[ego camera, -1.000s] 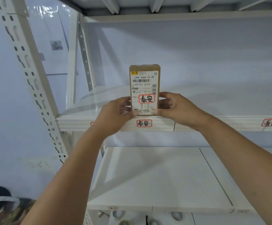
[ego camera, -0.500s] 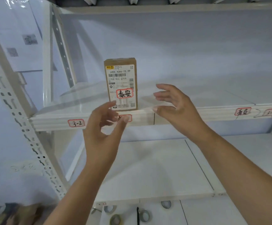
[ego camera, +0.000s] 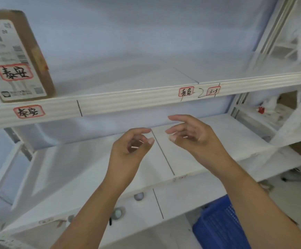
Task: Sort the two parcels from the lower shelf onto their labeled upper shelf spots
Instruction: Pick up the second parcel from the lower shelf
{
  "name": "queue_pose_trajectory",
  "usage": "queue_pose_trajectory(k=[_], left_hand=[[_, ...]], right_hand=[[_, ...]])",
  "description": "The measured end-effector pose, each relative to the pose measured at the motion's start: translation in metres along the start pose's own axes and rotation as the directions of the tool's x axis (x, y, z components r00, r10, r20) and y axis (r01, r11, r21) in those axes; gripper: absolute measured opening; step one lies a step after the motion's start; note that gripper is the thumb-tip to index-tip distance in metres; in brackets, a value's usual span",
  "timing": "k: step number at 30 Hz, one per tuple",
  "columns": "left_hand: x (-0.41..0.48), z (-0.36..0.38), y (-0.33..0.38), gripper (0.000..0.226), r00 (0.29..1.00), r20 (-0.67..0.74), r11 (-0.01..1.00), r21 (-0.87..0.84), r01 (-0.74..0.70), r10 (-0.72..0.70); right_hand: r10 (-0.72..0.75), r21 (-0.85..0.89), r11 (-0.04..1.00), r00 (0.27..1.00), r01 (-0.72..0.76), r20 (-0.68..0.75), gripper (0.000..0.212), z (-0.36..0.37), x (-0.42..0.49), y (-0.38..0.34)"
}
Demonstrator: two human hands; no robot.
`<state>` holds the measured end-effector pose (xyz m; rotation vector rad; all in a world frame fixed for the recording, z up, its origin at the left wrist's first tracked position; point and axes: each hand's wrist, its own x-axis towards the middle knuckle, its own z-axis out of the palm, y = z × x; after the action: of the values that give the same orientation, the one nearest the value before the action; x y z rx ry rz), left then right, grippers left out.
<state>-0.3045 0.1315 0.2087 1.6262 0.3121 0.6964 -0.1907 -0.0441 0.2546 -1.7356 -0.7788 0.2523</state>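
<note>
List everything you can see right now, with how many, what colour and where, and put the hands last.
Parcel: one, brown cardboard with a white shipping label, standing on the upper shelf at far left.
Upper shelf: one, white, crossing the frame, tilted in this view.
Shelf tags: three, white with red outlines; one below the parcel, two to the right on the front edge.
Lower shelf: one, white, behind the hands, nothing visible on it.
Crate: one, blue, bottom right.
Left hand: one, empty, fingers loosely curled, in front of the lower shelf.
Right hand: one, empty, open, beside the left.
</note>
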Motion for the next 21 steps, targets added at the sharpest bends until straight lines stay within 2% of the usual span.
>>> queue_pose_trajectory(k=[5, 10, 15, 21], left_hand=[[0.015, 0.079, -0.039, 0.016, 0.992, 0.071, 0.994, 0.045, 0.105, -0.108], [0.033, 0.167, -0.089, 0.016, 0.961, 0.054, 0.962, 0.058, 0.267, -0.27], [0.051, 0.257, -0.149, 0.018, 0.868, -0.032, 0.867, 0.049, 0.497, -0.496], [0.074, 0.324, -0.215, 0.024, 0.739, -0.144, 0.739, 0.067, 0.671, -0.658]], right_hand=[[0.127, -0.026, 0.991, 0.991, -0.128, -0.048, 0.038, -0.069, -0.001, 0.065], [0.284, 0.023, 0.959, 0.956, -0.283, -0.072, 0.039, -0.144, 0.022, 0.159], [0.511, 0.08, 0.859, 0.858, -0.506, -0.048, 0.038, -0.208, 0.064, 0.273], [0.589, -0.053, 0.808, 0.803, -0.587, 0.09, 0.039, -0.24, 0.11, 0.363]])
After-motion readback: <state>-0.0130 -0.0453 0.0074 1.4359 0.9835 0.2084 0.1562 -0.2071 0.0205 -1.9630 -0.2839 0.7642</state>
